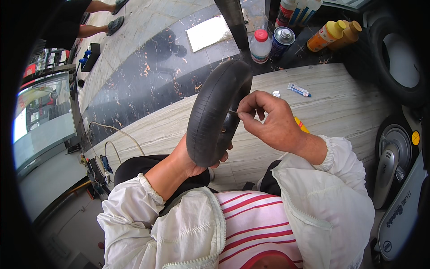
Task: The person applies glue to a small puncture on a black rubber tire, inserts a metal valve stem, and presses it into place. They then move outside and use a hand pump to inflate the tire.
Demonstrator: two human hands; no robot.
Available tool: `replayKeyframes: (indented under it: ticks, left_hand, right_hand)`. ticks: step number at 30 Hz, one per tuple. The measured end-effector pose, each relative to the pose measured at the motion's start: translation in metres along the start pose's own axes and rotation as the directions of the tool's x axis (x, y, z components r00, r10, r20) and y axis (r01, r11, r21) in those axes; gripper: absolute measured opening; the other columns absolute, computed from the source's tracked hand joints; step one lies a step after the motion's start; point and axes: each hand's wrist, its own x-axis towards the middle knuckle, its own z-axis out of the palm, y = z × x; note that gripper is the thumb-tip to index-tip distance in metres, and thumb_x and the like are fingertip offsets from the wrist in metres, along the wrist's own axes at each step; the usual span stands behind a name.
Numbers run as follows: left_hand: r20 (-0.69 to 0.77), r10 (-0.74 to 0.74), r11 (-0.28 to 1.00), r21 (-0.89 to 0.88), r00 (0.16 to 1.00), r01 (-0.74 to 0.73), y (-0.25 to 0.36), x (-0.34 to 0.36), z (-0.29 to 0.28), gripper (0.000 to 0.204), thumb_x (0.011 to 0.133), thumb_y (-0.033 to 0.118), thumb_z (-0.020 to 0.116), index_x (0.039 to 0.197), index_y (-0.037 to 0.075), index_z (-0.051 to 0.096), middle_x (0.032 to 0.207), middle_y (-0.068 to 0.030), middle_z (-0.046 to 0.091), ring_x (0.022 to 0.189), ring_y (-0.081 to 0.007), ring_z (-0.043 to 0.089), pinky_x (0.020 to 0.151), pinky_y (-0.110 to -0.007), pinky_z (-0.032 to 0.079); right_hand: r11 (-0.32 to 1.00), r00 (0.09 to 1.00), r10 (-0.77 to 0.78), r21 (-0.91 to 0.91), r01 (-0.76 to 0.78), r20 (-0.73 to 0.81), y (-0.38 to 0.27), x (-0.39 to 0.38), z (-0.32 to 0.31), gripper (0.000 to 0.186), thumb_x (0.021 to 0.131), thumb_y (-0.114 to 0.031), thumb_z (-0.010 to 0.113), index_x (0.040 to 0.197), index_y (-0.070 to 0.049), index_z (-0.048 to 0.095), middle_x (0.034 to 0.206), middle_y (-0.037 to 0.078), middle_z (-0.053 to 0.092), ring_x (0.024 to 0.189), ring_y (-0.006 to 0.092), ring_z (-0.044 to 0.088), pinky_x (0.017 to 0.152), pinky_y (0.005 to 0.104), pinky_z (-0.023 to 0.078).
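A black inflated inner tube [208, 107] stands upright in my left hand [188, 157], whose fingers wrap round its lower part, mostly hidden behind it. My right hand [268, 121] is at the tube's inner side, thumb and forefinger closed on a small thin thing too small to name, beside a small brass-coloured fitting [223, 129]. Beyond that hand, on the pale marbled step, lie a small white-and-blue glue tube [299, 90] and a small white packet [276, 94]; a yellow object [301, 124] is partly hidden behind it.
Bottles [260, 47] and spray cans [282, 42] stand at the back right. A tyre [405, 92] and a wheeled grey device [394, 150] sit at right. Cables [121, 130] and a glass case [47, 110] are at left. Another person's legs [96, 29] show top left.
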Motion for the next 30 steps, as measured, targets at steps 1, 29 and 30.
replayKeyframes:
  ticks: [1,29,30]
  left_hand:
    - [-0.003,0.001,1.0,0.003,1.0,-0.001,0.0,0.0,0.0,0.048,0.093,0.049,0.051,0.125,0.014,0.049,0.09,-0.0177,0.061,0.06,-0.0282,0.062,0.036,-0.029,0.049]
    - [-0.008,-0.004,1.0,0.014,1.0,0.004,-0.001,0.001,0.0,0.048,0.093,0.05,0.052,0.126,0.015,0.048,0.09,-0.0172,0.061,0.06,-0.0274,0.062,0.036,-0.029,0.048]
    - [-0.011,-0.002,1.0,0.014,1.0,0.003,-0.001,0.001,0.0,0.048,0.093,0.05,0.052,0.126,0.015,0.048,0.09,-0.0172,0.061,0.06,-0.0274,0.062,0.036,-0.029,0.048]
  right_hand:
    - [1.0,1.0,0.003,0.004,-0.003,0.003,0.0,0.0,0.0,0.012,0.081,-0.001,0.067,0.092,-0.003,0.062,0.086,0.002,0.064,0.074,0.0079,0.057,0.064,0.0237,0.043]
    - [0.996,0.997,-0.069,-0.054,0.067,-0.03,0.005,-0.001,0.004,0.013,0.08,-0.001,0.067,0.091,-0.004,0.061,0.085,0.002,0.064,0.073,0.009,0.059,0.063,0.0246,0.043]
    - [0.996,0.997,-0.065,-0.055,0.064,-0.027,0.004,-0.001,0.004,0.013,0.08,-0.001,0.067,0.092,-0.004,0.061,0.085,0.002,0.064,0.073,0.009,0.059,0.063,0.0246,0.043]
